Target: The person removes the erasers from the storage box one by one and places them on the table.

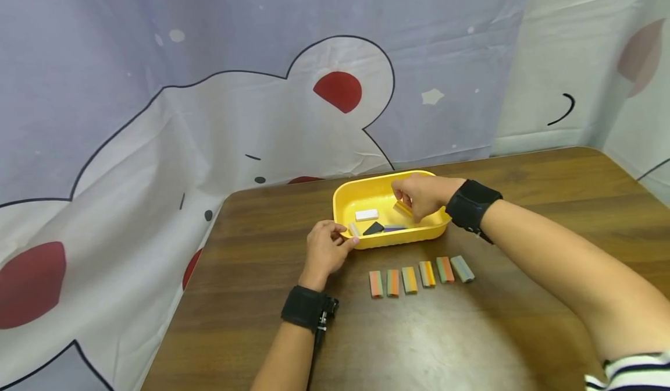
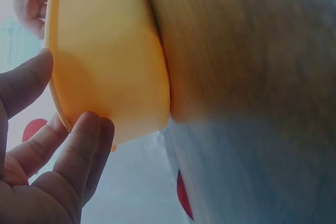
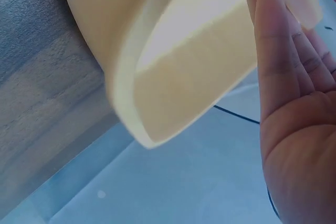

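Head view gives me the most: a yellow tray (image 1: 391, 240) on the wooden table (image 1: 241, 274), with six striped blocks (image 1: 410, 280) in a loose row just on its near side. Inside the tray I count a white piece (image 1: 366, 214), a small pale piece (image 1: 353, 229), a dark piece (image 1: 374, 228), a purple piece (image 1: 395, 228) and a yellow piece (image 1: 402, 208). I judge the work about midway: the row is laid out, while those loose pieces lie unsorted in the tray. I can't tell from my end whether more sit under the hand. The left hand (image 1: 325, 251) holds the tray's near-left corner, thumb at the rim and fingers bent along the outer wall. The right hand (image 1: 423, 194) reaches into the tray's right half, fingertips drawn together at the yellow piece; I cannot tell whether it is pinched.
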A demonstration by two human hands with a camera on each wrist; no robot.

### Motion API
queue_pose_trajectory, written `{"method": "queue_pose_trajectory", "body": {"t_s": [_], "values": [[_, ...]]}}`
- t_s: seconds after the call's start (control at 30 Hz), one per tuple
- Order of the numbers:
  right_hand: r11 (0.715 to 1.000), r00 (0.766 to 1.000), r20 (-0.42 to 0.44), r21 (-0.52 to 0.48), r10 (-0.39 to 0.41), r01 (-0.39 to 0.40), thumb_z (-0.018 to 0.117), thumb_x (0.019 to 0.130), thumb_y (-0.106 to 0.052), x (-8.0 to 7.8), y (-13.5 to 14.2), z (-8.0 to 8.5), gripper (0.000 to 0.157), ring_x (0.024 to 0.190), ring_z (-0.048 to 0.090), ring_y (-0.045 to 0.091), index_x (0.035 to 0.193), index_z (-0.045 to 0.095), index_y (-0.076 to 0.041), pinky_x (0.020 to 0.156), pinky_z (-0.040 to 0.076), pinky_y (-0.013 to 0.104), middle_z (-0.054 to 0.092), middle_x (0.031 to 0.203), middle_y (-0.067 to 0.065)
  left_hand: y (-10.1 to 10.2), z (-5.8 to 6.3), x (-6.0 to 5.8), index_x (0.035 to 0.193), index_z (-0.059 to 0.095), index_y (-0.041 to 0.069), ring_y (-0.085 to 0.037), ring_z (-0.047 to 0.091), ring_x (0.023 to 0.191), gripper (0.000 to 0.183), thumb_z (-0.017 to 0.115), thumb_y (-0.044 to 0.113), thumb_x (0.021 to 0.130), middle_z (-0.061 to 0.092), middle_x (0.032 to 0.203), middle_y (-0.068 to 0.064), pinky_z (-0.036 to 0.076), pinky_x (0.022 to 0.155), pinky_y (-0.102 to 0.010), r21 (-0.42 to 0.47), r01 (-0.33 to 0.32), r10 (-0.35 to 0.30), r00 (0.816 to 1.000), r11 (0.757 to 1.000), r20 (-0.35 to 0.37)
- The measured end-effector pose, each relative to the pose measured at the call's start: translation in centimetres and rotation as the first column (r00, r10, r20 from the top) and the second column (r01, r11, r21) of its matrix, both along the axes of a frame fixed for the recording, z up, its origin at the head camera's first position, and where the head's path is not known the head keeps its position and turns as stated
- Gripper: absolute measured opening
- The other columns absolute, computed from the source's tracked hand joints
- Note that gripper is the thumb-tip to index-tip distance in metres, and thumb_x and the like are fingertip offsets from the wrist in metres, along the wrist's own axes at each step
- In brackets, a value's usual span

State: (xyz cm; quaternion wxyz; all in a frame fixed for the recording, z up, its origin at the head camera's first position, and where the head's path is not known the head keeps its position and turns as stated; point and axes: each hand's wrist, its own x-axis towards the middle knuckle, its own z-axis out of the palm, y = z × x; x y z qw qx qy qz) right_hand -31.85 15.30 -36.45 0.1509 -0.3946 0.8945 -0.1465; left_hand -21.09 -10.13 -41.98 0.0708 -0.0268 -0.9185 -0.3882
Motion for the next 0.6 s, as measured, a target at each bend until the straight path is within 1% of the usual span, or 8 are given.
{"method": "queue_pose_trajectory", "body": {"t_s": [0.1, 0.2, 0.37, 0.5, 0.6], "values": [[0.999, 1.0, 0.006, -0.051, 0.003, -0.003, 0.074, 0.071, 0.003, 0.8, 0.8, 0.7, 0.04, 0.064, 0.051, 0.013, 0.102, 0.05, -0.005, 0.059, 0.045, 0.029, 0.056, 0.081, 0.002, 0.0, 0.0, -0.1, 0.103, 0.069, -0.001, -0.027, 0.063, 0.094, 0.035, 0.08, 0.025, 0.082, 0.057, 0.12, -0.014, 0.055, 0.08, -0.034, -0.003, 0.007, -0.007, 1.0, 1.0, -0.004], [0.994, 1.0, 0.013, -0.107, -0.009, 0.01, 0.074, 0.074, 0.002, 1.8, 1.9, 1.4, 0.04, 0.067, 0.059, 0.012, 0.106, 0.05, -0.004, 0.063, 0.05, 0.031, 0.058, 0.083, 0.002, 0.1, 0.0, -0.2, 0.103, 0.069, -0.001, -0.026, 0.063, 0.094, 0.035, 0.08, 0.025, 0.082, 0.056, 0.12, -0.014, 0.055, 0.08, -0.034, -0.001, 0.02, -0.02, 1.0, 1.0, -0.002], [0.976, 0.999, 0.029, -0.214, -0.023, 0.029, 0.072, 0.075, 0.002, 3.3, 3.4, 2.0, 0.039, 0.071, 0.064, 0.012, 0.105, 0.049, -0.005, 0.064, 0.053, 0.031, 0.06, 0.084, 0.001, 0.3, 0.1, -0.5, 0.103, 0.069, -0.001, -0.026, 0.063, 0.094, 0.034, 0.08, 0.025, 0.083, 0.056, 0.122, -0.014, 0.055, 0.081, -0.034, -0.001, 0.032, -0.032, 0.999, 1.0, -0.004], [0.957, 0.998, 0.061, -0.285, -0.027, 0.043, 0.071, 0.073, 0.004, 4.7, 5.0, 1.9, 0.04, 0.072, 0.065, 0.012, 0.104, 0.048, -0.006, 0.064, 0.054, 0.03, 0.061, 0.084, 0.001, 0.5, 0.0, -0.8, 0.104, 0.069, -0.001, -0.025, 0.064, 0.094, 0.035, 0.079, 0.025, 0.083, 0.056, 0.122, -0.014, 0.055, 0.081, -0.034, -0.009, 0.049, -0.049, 0.999, 0.999, -0.002], [0.938, 0.996, 0.073, -0.34, -0.04, 0.063, 0.071, 0.072, 0.006, 6.0, 6.5, 1.0, 0.041, 0.071, 0.064, 0.01, 0.103, 0.047, -0.006, 0.064, 0.054, 0.029, 0.06, 0.083, 0.001, 0.7, -0.1, -1.0, 0.105, 0.069, -0.001, -0.025, 0.064, 0.094, 0.036, 0.079, 0.025, 0.083, 0.056, 0.122, -0.014, 0.055, 0.081, -0.034, -0.011, 0.064, -0.064, 0.998, 0.998, -0.004]]}}
